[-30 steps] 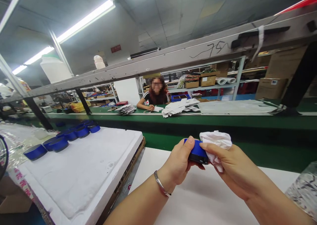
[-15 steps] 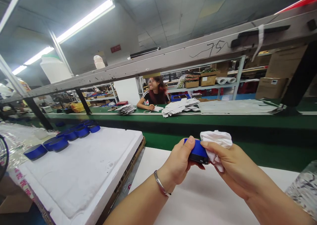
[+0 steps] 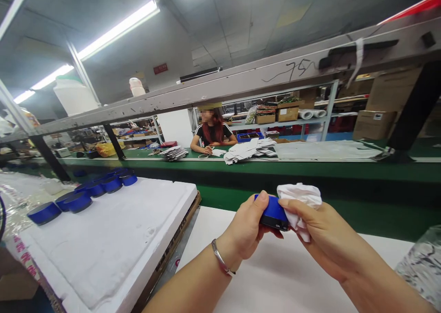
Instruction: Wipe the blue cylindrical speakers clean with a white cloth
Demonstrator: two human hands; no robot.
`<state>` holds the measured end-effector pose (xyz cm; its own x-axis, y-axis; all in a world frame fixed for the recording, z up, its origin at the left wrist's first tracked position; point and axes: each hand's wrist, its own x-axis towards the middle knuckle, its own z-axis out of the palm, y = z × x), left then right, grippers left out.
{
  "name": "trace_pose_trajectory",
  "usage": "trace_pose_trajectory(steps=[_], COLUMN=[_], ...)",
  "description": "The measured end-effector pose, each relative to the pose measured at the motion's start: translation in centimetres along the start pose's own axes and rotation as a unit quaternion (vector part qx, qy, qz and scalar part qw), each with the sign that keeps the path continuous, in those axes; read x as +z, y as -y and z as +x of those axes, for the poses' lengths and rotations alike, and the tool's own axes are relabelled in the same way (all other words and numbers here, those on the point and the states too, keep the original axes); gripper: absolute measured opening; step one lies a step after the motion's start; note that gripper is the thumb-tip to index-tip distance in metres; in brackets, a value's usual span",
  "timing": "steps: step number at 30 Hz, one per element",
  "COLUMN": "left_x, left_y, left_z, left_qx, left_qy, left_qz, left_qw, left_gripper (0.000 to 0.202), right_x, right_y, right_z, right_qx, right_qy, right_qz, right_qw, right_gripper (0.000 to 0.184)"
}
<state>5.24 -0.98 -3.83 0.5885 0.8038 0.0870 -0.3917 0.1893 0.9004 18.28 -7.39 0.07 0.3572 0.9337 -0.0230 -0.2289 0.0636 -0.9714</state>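
Above a white work surface (image 3: 285, 271), my left hand (image 3: 248, 226) grips a round blue device (image 3: 274, 208) with a black side band that reads "ON". The thumb lies on its blue face. My right hand (image 3: 320, 223) is closed on a crumpled white cloth (image 3: 298, 194), with the thumb tip at the right edge of the blue face. Part of the cloth hangs below the fingers, against the device's right side. The underside of the device is hidden by my fingers.
Several similar blue devices (image 3: 78, 202) stand on a white foam slab (image 3: 113, 253) at left. A clear plastic bag (image 3: 422, 258) lies at far right. Beyond the green bench, a co-worker (image 3: 213, 129) sits behind white paper pieces (image 3: 246, 151). A grey shelf beam (image 3: 206, 90) crosses overhead.
My hands keep the same grip on the device and cloth, with hardly any shift. The view has moved slightly. The co-worker across the bench has changed posture, turning more toward the bench.
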Motion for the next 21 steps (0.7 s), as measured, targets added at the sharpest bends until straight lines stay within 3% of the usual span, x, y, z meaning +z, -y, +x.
trace_pose_trajectory(steps=[5, 15, 21], left_x=[-0.13, -0.40, -0.37], left_y=[-0.06, 0.34, 0.19], left_z=[0.05, 0.25, 0.23], left_qx=[0.000, -0.006, -0.013], left_qy=[0.007, 0.016, 0.010], left_qz=[-0.002, 0.002, 0.006], left_qw=[1.000, 1.000, 1.000], left_gripper=[0.108, 0.099, 0.097], right_x=[-0.04, -0.43, -0.47], right_y=[0.11, 0.11, -0.17], right_z=[-0.14, -0.11, 0.03], right_qx=[0.003, -0.005, -0.005], right_qy=[-0.017, 0.019, 0.009], right_qz=[-0.003, -0.027, -0.036], right_qw=[1.000, 0.999, 0.999], right_gripper=[0.066, 0.060, 0.061])
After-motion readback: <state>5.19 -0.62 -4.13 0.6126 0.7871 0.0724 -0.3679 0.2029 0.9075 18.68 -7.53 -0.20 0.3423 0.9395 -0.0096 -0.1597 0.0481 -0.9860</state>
